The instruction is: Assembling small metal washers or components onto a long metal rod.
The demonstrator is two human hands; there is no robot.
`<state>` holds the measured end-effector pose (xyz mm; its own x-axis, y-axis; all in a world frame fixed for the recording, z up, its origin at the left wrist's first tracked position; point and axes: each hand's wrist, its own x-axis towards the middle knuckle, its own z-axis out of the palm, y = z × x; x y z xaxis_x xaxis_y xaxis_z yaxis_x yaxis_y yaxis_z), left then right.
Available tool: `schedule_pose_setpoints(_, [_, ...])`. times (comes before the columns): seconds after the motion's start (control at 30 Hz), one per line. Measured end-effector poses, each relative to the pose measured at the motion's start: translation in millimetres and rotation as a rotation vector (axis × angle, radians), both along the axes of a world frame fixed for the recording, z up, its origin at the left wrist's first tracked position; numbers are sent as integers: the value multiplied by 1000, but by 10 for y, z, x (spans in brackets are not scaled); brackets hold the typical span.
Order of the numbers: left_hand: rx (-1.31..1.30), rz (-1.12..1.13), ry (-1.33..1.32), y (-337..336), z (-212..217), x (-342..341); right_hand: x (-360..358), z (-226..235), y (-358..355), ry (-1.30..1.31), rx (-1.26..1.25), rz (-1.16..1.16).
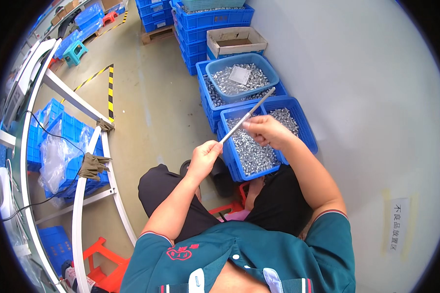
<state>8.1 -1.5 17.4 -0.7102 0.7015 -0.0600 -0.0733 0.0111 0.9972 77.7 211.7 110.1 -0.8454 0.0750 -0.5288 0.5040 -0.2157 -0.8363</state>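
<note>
A thin, straight metal rod slants up and to the right over the blue bins, its far part looking slightly thicker. My left hand is closed around its near, lower end. At about the rod's middle, the closed fingertips of my right hand meet it in a pinch; any small part between them is too small to make out. Beneath the hands stands a blue divided bin holding many small silvery metal pieces. Some of these pieces are hidden by my right hand and forearm.
Beyond the bin, a light blue basket of similar pieces rests on another blue crate. An open carton and stacked blue crates stand farther off. A pale wall borders the right; a white frame stands left.
</note>
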Motion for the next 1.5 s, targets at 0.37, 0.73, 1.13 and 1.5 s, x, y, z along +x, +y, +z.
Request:
schedule_pose_setpoints(0.37, [44, -4, -134, -48, 2, -1, 48, -153, 439, -95, -375, -246])
schedule_pose_setpoints(0.73, [-13, 11, -179, -181, 17, -36, -17, -219, 505, -112, -369, -263])
schedule_pose_setpoints(1.13, [-103, -23, -13, -185, -61, -31, -22, -155, 750, 251, -587, -399])
schedule_pose_setpoints(1.5, [-96, -51, 4, -83, -92, -61, -62, -158, 803, 314, -639, -455])
